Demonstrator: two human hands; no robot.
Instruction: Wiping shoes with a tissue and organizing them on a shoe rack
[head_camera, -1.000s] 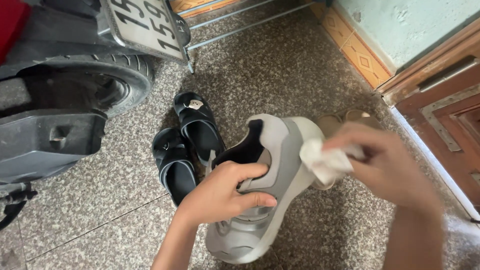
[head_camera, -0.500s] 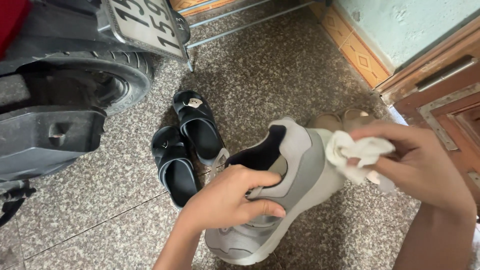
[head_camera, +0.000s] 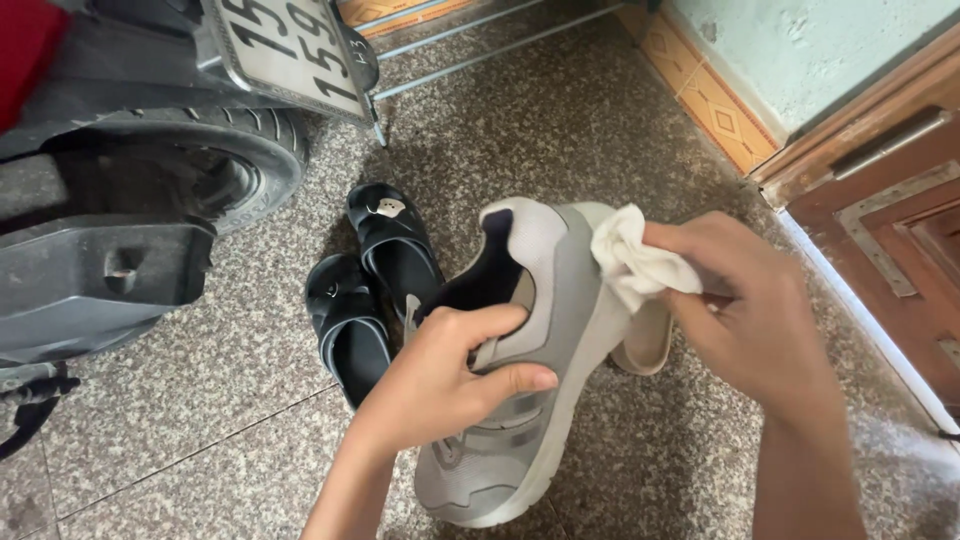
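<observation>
My left hand (head_camera: 445, 375) grips a grey sneaker (head_camera: 560, 310) by its side, fingers hooked into the dark opening, holding it above the floor with the heel up and away from me. My right hand (head_camera: 745, 310) pinches a crumpled white cloth (head_camera: 632, 258) and presses it against the sneaker's heel and sole edge. A beige sandal (head_camera: 645, 340) lies on the floor behind the sneaker, mostly hidden by my right hand.
A pair of black sandals (head_camera: 370, 280) lies on the speckled stone floor (head_camera: 200, 400) to the left. A motorbike's rear wheel (head_camera: 215, 165) and plate fill the upper left. A brown wooden door (head_camera: 890, 230) and tiled wall base stand at the right.
My right hand carried the cloth off to the right, away from the heel, then back onto it. The sneaker tilted slightly in my left hand.
</observation>
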